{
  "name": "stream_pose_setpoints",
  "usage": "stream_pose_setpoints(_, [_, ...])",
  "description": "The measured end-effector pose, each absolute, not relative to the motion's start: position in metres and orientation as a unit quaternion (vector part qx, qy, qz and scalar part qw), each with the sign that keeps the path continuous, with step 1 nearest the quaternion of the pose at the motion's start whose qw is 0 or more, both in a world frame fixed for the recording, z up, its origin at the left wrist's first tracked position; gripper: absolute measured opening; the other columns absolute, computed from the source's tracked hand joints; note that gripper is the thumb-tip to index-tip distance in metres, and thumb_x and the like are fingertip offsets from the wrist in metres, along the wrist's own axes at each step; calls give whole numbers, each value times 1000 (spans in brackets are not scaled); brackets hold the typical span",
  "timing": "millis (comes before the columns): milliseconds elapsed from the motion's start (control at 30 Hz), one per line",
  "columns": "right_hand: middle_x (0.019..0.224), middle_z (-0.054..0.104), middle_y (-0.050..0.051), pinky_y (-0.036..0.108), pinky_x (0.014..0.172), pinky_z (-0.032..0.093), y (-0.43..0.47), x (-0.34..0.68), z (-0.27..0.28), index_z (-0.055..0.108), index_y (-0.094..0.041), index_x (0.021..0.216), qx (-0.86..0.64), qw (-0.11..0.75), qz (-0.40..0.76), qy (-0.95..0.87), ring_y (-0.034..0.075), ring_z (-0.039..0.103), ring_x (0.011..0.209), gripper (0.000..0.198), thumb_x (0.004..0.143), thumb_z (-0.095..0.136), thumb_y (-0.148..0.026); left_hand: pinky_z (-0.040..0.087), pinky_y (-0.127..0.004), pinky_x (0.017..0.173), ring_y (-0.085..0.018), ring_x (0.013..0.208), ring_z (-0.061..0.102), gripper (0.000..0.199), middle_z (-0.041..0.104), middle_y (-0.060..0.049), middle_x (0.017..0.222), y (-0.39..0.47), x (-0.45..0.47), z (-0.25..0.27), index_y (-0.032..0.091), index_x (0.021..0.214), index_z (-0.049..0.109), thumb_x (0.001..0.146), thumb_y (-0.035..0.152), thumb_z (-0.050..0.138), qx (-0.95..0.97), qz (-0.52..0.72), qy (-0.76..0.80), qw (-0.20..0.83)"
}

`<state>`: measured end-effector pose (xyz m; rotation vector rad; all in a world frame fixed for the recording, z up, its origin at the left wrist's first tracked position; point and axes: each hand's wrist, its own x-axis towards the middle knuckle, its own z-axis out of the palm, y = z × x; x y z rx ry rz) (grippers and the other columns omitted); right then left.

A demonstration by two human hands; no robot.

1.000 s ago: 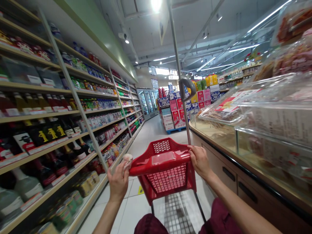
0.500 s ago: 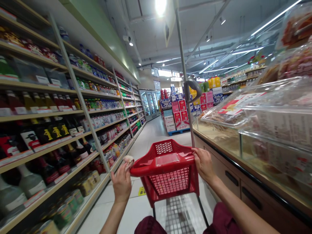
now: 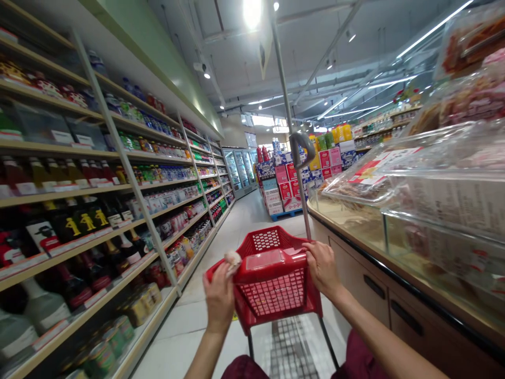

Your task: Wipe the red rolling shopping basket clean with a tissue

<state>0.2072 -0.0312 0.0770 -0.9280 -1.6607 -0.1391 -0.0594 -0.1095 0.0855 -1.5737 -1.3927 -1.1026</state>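
A red plastic shopping cart (image 3: pixel 272 295) stands upright in front of me, with a broad red handle (image 3: pixel 264 266) across its near side. My left hand (image 3: pixel 219 300) is closed on a crumpled whitish cloth (image 3: pixel 232 260) and presses it on the left part of the handle. Whether the cloth is fabric or paper I cannot tell. At the handle's right end, my right hand (image 3: pixel 321 266) is closed round the bar with the fingers over its top. A grey hook-shaped grip (image 3: pixel 302 150) sits on a metal pole (image 3: pixel 284 95) rising beyond the cart.
Shelves of bottles and cans (image 3: pixel 87 221) line the left side. Along the right runs a wooden counter (image 3: pixel 355 247) with glass edging and clear packs of food (image 3: pixel 366 168). Stacked cartons (image 3: pixel 290 184) stand on a blue pallet ahead, with glass-door coolers (image 3: pixel 240 168) farther back.
My left hand has slid the cloth rightward along the handle, from its left end inward. My right hand stays on the handle's right end. The view has shifted slightly.
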Motion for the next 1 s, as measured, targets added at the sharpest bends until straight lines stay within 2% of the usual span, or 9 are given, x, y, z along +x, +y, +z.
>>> stream_pose_setpoints(133, [95, 60, 4, 41, 91, 26, -28, 206, 78, 54, -22, 97, -401, 556, -59, -726, 20, 48, 98, 26, 83, 32, -23, 19, -46, 103, -18, 111, 48, 32, 57, -8, 113, -100, -11, 89, 19, 114, 45, 83, 17, 37, -704, -377, -492, 348])
stream_pose_setpoints(233, [97, 60, 4, 44, 93, 22, -27, 209, 80, 53, -23, 99, -404, 524, -55, -748, 20, 48, 100, 26, 84, 31, -23, 14, -49, 103, -18, 106, 52, 31, 59, -9, 111, -100, -24, 91, 20, 113, 46, 83, 17, 38, -699, -363, -501, 359])
stream_pose_setpoints(367, [98, 60, 5, 43, 91, 24, -29, 205, 82, 53, -21, 98, -407, 532, -42, -741, 20, 47, 102, 25, 84, 31, -24, 20, -53, 99, -21, 98, 57, 27, 63, -11, 101, -101, -56, 93, 17, 108, 49, 83, 19, 38, -626, -396, -558, 374])
stream_pose_setpoints(600, [101, 60, 6, 43, 92, 24, -29, 202, 79, 52, -19, 102, -407, 533, -47, -740, 20, 48, 102, 28, 84, 31, -23, 16, -45, 104, -16, 107, 51, 27, 58, -7, 113, -85, 28, 96, 20, 107, 50, 83, 18, 39, -715, -380, -483, 333])
stream_pose_setpoints(733, [104, 59, 6, 45, 94, 22, -30, 205, 81, 51, -20, 104, -412, 521, -40, -747, 20, 48, 103, 29, 84, 30, -23, 10, -46, 105, -16, 104, 53, 26, 60, -7, 110, -93, 5, 91, 21, 106, 51, 83, 17, 39, -700, -390, -478, 360])
stream_pose_setpoints(867, [104, 59, 6, 45, 94, 22, -36, 195, 81, 50, -21, 104, -402, 528, -24, -747, 20, 48, 104, 29, 84, 30, -23, 17, -51, 101, -20, 98, 56, 25, 62, -10, 103, -99, -37, 93, 18, 104, 51, 82, 18, 38, -616, -408, -556, 379])
stream_pose_setpoints(1000, [106, 58, 7, 44, 93, 23, -37, 185, 78, 49, -21, 105, -393, 542, -19, -743, 20, 47, 104, 28, 85, 29, -24, 23, -49, 98, -19, 100, 55, 26, 61, -8, 106, -89, 5, 97, 19, 105, 51, 83, 18, 37, -640, -399, -556, 349])
